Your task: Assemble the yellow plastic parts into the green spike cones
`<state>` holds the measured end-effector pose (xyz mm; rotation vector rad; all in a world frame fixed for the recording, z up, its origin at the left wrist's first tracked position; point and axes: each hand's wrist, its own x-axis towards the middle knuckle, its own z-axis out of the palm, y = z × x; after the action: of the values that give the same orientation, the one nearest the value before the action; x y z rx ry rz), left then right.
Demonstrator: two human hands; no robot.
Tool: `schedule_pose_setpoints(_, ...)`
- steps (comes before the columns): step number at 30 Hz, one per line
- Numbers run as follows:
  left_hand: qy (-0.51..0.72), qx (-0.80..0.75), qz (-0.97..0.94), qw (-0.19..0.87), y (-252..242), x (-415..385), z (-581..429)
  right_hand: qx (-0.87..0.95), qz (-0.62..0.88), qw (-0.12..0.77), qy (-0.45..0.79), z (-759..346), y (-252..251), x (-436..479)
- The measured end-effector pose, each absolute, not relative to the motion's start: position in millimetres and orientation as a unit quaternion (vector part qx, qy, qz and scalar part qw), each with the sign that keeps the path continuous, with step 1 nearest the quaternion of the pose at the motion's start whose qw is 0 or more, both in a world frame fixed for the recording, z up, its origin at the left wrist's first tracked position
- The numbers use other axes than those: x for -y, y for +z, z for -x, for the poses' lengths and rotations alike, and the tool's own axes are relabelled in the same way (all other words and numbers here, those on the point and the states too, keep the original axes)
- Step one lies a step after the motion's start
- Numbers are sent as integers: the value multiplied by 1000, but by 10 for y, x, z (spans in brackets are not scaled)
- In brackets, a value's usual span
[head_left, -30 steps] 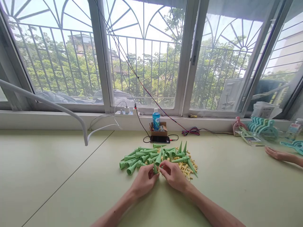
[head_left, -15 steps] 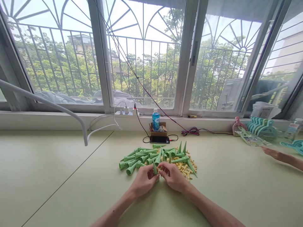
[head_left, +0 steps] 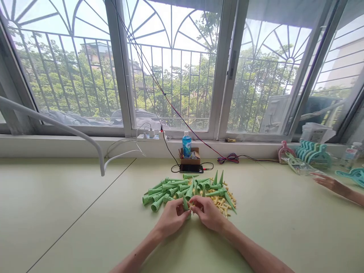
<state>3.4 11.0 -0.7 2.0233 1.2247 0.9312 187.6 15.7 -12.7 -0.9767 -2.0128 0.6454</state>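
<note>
The left hand point(head_left: 171, 217) holds a green cone point(head_left: 185, 203) just above or on the desk point(head_left: 119, 231); whether its base touches the surface cannot be told. Its fingers are clamped around the lower part, thumb on the near side. The cone's narrow tip points up, and its long axis stands close to vertical, with the tip leaning slightly to the left; the wide end is down, mostly hidden by the hand. The right hand point(head_left: 209, 214) is just beside it, thumb and forefinger pinched on a small yellow piece point(head_left: 191, 206), largely covered, so which way that one points cannot be told.

Beyond both hands spreads a pile of green cones point(head_left: 175, 186). On its left side most lie flat, several with open wide ends toward the left or the near edge and their long axes running away to the right. Toward the right side, two upright cones point(head_left: 215, 178) stand with tips straight up, while a lying cone point(head_left: 230, 201) aims its tip at the near right. Yellow pieces point(head_left: 223, 206) lie scattered beside and under the cones there, their axes in mixed directions.

Behind the pile a phone point(head_left: 191, 168) lies before a small box point(head_left: 195, 160) with a blue bottle point(head_left: 186, 146) upright. Far right, another person's hand point(head_left: 328, 182) reaches over the desk.
</note>
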Motion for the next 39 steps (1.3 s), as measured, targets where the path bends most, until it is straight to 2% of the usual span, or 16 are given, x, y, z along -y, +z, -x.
schedule_pose_setpoints(9,351,-453,-769,286,-5,-81,-34,788,375,398,283,-1874,-111,-142)
schedule_pose_setpoints(30,349,-438,-798,223,0,-57,-41,815,406,360,205,-1885,-159,-181)
schedule_pose_setpoints(39,361,-425,-794,243,8,-44,-54,806,418,364,206,-1875,-195,-205)
